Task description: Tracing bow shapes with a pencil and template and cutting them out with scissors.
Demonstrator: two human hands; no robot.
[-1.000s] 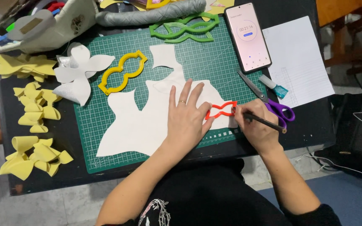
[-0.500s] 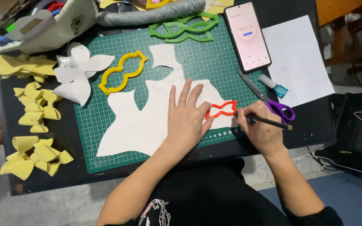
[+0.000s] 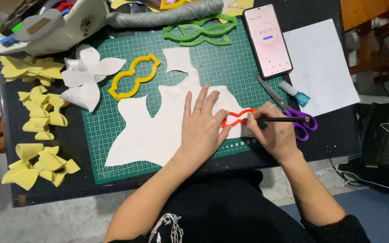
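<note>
My left hand (image 3: 201, 126) lies flat, fingers spread, on a white foam sheet (image 3: 149, 130) that rests on the green cutting mat (image 3: 113, 166). Its fingertips press the left end of a small red bow-shaped stencil (image 3: 236, 118) against the sheet. My right hand (image 3: 273, 130) holds a dark pencil (image 3: 284, 119) with its tip at the stencil's right edge.
A yellow stencil (image 3: 133, 76) and a green stencil (image 3: 201, 30) lie on the mat. A phone (image 3: 268, 39), scissors with purple handles (image 3: 289, 112), a small tube (image 3: 294, 93) and lined paper (image 3: 320, 67) sit to the right. Yellow foam bows (image 3: 39, 114) and a white bow (image 3: 86, 76) lie left.
My right hand has moved the pencil slightly left along the red stencil's edge. My left hand stays pressed in place.
</note>
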